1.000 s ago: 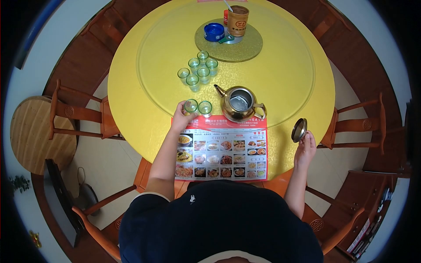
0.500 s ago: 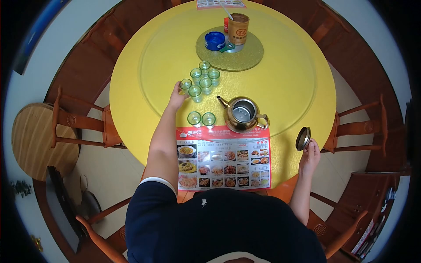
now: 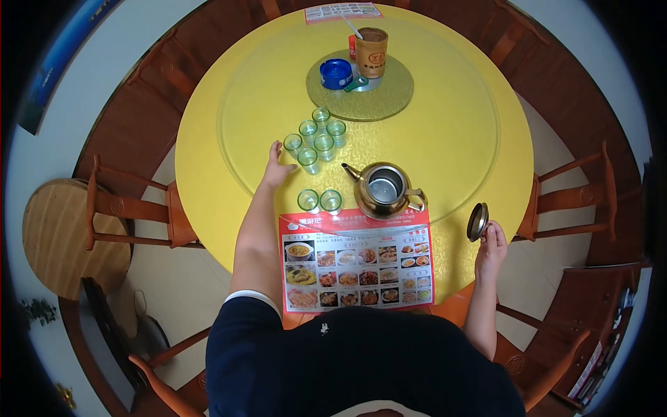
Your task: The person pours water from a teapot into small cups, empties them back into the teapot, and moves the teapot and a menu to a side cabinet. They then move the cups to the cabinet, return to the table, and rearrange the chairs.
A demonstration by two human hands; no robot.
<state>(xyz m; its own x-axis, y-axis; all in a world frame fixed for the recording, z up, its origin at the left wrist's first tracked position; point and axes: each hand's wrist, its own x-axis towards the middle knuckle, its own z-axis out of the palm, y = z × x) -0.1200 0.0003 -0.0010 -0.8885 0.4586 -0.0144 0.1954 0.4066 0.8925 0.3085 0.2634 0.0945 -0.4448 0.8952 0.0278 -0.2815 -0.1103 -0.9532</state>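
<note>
My left hand point(image 3: 279, 169) is open, thumb and fingers apart, just left of the group of small green glasses point(image 3: 324, 144). The nearest glass point(image 3: 292, 144) stands upright beside its fingertips. Two more glasses point(image 3: 320, 201) stand side by side at the top edge of the menu sheet point(image 3: 358, 260). A brass-coloured kettle point(image 3: 383, 193) sits uncovered right of them, its spout pointing left and its metal inside showing. My right hand point(image 3: 492, 249) grips the kettle's round lid point(image 3: 478, 222), tilted on edge, over the table's right side.
The round yellow table point(image 3: 243, 90) carries a turntable point(image 3: 389, 104) with a blue ashtray point(image 3: 336, 74), a green bottle opener point(image 3: 356, 84) and a bamboo holder point(image 3: 372, 55). Another menu sheet point(image 3: 333, 12) lies at the far edge. Wooden chairs point(image 3: 142, 208) surround the table.
My left hand has come off the leftmost glass and drawn back slightly, its fingers spreading. The right hand still holds the lid. The whole view has shifted a little.
</note>
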